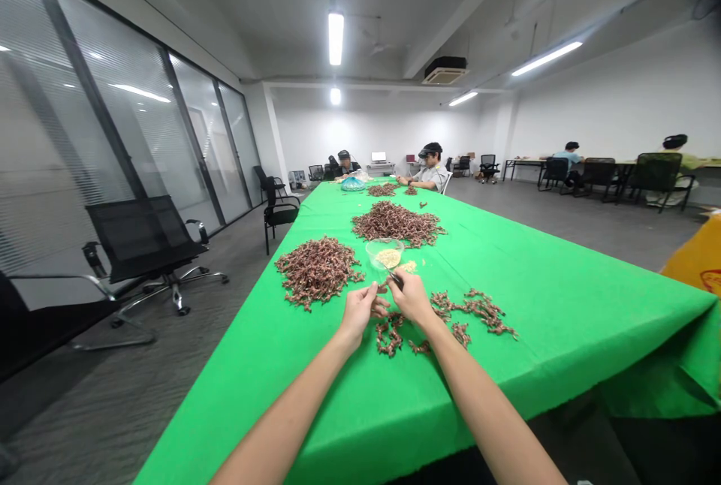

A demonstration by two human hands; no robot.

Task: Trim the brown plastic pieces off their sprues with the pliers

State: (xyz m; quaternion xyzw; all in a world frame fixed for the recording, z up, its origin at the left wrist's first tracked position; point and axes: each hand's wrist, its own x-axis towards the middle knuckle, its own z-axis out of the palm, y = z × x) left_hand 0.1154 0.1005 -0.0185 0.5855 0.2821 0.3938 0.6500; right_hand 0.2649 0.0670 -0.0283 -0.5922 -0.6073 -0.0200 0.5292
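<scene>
Your green-covered table (523,267) runs away from you, broad enough to carry everything. On it, two big mounds of knobbly brown pieces: the far heap (397,224) and, nearer, the left heap (317,269), both set beyond your fingers, probably to leave you working room. Loose brown pieces (487,311) straggle across the near right, a few just under your hands, perhaps spread out so each stands clear.

Now your right hand (412,297), closed around something slim; your left hand (363,312) pinches thumb to finger, the other fingers loosely curled. Just past them sits the clear bowl (370,248), pale bits (388,258) inside, seemingly kept close for a short reach. That slim thing is a dark-handled tool (397,280), aimed far and left; its exact kind you can't tell. Smallest, the pinched brown piece (383,288) sits at your left fingertips, held by its end, likely so the tip can get at it.
</scene>
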